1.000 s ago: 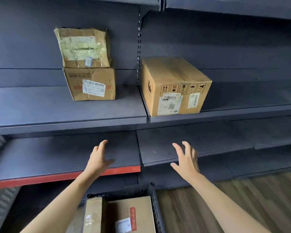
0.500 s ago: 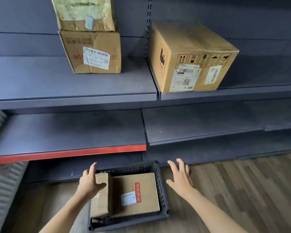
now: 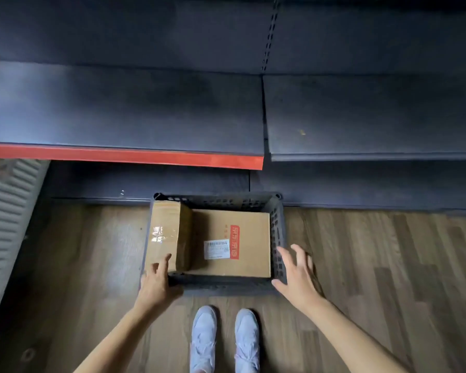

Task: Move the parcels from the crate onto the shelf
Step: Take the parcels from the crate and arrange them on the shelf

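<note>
Although both hands are over the crate (image 3: 277,232), neither grasps anything: the left hand (image 3: 156,284) has relaxed fingers, its fingertips on or just over the upright parcel (image 3: 164,232); the right hand (image 3: 296,275) is spread over the crate's right wall. Two cardboard parcels lie in the crate on the floor below the shelf (image 3: 124,114): one narrow and upright at left, one flat parcel (image 3: 242,238) with a label. Both look stiff and probably light; tape may be slippery. Best hold: opposite side faces.
</note>
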`<action>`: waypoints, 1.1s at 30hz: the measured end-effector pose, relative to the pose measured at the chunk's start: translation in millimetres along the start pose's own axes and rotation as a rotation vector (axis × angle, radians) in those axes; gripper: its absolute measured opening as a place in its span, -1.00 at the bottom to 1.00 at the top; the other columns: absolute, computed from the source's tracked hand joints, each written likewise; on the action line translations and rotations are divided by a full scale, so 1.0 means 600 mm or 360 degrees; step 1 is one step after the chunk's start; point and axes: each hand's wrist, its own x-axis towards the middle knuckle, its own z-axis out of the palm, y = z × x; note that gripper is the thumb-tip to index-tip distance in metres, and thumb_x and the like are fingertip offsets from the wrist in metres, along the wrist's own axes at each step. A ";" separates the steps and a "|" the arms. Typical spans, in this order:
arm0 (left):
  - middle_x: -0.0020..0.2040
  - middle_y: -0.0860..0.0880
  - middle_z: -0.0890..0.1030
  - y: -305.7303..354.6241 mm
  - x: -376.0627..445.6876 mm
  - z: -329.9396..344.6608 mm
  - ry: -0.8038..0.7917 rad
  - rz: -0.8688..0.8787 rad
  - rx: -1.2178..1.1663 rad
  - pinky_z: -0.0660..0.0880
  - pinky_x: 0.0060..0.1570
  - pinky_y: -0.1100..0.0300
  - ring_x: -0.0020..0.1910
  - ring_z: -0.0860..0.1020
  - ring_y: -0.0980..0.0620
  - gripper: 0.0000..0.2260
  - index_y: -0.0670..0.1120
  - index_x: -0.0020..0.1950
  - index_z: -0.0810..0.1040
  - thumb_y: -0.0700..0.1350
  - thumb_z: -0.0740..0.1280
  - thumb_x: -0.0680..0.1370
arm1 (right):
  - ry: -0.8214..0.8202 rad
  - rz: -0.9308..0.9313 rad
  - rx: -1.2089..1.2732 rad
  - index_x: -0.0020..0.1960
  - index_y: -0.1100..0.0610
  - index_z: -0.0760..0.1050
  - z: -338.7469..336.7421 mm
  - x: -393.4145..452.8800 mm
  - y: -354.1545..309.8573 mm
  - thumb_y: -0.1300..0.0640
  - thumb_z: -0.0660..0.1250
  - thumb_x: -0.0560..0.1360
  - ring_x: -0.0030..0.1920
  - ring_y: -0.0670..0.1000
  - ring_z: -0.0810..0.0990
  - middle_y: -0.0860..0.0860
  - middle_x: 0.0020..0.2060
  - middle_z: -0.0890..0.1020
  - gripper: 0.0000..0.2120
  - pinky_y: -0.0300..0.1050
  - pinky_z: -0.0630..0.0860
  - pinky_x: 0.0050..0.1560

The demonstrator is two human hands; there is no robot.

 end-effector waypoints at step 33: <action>0.31 -0.25 0.23 -0.097 0.282 0.151 0.0499 -0.0600 -0.0167 0.21 0.31 -0.11 0.32 0.22 -0.26 -0.12 0.08 0.47 0.00 0.03 0.46 0.30 | -0.0321 0.0068 0.0002 0.44 0.05 0.17 0.271 0.152 0.043 0.06 0.38 0.42 0.39 0.22 0.14 0.16 0.43 0.11 -0.33 0.06 0.16 0.40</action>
